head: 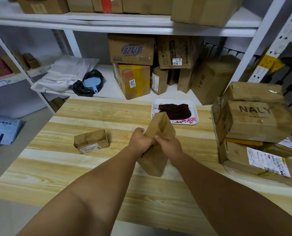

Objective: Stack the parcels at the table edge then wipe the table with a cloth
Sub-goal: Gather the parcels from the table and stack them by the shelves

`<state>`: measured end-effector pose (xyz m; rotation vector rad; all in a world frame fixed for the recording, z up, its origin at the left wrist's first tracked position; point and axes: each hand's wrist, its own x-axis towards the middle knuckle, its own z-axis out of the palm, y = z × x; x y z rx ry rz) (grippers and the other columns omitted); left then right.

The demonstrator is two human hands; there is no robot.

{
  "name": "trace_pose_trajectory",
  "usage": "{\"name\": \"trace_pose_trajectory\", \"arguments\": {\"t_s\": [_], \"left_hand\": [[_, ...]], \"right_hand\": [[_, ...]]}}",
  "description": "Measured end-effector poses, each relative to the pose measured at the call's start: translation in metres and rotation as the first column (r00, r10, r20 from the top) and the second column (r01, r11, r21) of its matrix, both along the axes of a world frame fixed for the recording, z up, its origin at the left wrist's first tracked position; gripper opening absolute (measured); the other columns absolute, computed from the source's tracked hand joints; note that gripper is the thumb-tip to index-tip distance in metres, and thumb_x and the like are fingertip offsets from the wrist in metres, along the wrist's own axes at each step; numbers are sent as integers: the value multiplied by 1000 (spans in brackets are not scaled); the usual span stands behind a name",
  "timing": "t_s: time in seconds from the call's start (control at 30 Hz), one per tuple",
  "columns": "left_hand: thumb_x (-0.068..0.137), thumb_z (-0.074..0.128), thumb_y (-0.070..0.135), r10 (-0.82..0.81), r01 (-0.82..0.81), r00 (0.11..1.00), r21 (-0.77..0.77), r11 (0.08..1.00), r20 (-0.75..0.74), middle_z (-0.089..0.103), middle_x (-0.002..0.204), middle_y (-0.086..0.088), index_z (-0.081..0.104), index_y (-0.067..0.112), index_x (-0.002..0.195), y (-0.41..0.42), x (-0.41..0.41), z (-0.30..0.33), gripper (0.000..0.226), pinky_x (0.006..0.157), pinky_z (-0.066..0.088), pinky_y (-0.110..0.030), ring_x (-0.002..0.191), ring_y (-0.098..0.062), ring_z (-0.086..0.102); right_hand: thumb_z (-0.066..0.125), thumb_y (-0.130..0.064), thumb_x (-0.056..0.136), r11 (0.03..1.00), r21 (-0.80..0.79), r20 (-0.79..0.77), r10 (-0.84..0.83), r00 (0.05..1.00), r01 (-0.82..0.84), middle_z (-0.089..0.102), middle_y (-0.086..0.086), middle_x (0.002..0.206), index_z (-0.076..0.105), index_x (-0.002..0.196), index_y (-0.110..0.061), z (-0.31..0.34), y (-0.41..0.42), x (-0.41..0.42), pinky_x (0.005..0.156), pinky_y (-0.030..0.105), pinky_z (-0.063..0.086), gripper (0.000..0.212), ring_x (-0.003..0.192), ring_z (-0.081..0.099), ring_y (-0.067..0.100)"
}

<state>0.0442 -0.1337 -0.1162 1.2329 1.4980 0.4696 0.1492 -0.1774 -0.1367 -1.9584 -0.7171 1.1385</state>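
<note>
**Parcel held in both hands**

Plain brown cardboard parcel [159, 142], long and narrow, tilted on end above mid-tabletop [90, 114]. Gripped at its middle: left hand [139, 142] curled round the left face, right hand [169, 146] round the right.

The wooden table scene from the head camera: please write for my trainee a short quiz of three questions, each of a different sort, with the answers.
1. True or false: both hands grip the long brown cardboard parcel above the light wooden table.
2. Multiple choice: where does the dark brown cloth lie? A) on the floor B) in the white flowered tray C) on the stack of brown parcels
3. How many parcels lie alone on the table, apart from the stack?

Key
1. True: left hand and right hand hold it.
2. B
3. One, the small brown labelled parcel.
</note>
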Motion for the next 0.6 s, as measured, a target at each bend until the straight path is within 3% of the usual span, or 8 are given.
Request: {"name": "trace_pose_trajectory", "arguments": {"t_s": [0.1, 0.23, 0.37, 0.43, 0.6], "left_hand": [[67, 82, 18, -117, 119, 992, 65, 991, -37, 65, 98, -1, 58, 11, 114, -1, 9, 5, 54, 78, 55, -34, 88, -19, 63], [72, 69, -4, -171, 165, 980, 64, 984, 102, 71, 92, -7, 70, 5, 103, -5, 17, 10, 32, 83, 57, -34, 90, -24, 67], [77, 60, -7, -153, 154, 970, 8, 988, 190, 68, 96, -5, 70, 9, 108, -8, 23, 17, 36, 56, 53, -16, 82, -15, 63], [80, 61, -2, -123, 128, 970, -14, 992, 208, 68, 104, -5, 69, 10, 111, -8, 27, 16, 34, 53, 48, -16, 85, -13, 62], [83, 64, 7, 40, -39, 989, -7, 999, 140, 68, 93, -7, 68, 7, 95, -3, 24, 8, 12, 57, 46, -24, 73, -14, 61]], "right_hand": [[64, -43, 85, 995, 19, -181, -92, 979, 97, 68, 7, 100, 66, 106, -10, 12, 7, 0, 91, 44, 52, 39, 95, 64, 27], [74, -36, 77, 983, -5, -249, -180, 952, 185, 70, 11, 93, 64, 108, -5, 15, 5, 11, 76, 39, 58, 46, 83, 68, 28], [83, -43, 57, 977, -37, -251, -211, 945, 209, 68, 13, 100, 60, 108, -7, 13, -1, 23, 81, 44, 57, 67, 89, 66, 32], [82, -46, 44, 978, -30, -237, -208, 949, 207, 68, 12, 100, 60, 111, -10, 9, -2, 30, 80, 48, 57, 79, 88, 67, 33], [75, -29, 69, 974, -8, -313, -218, 924, 227, 70, 12, 94, 62, 105, -10, 20, -14, 49, 78, 46, 57, 43, 84, 67, 31]]}}
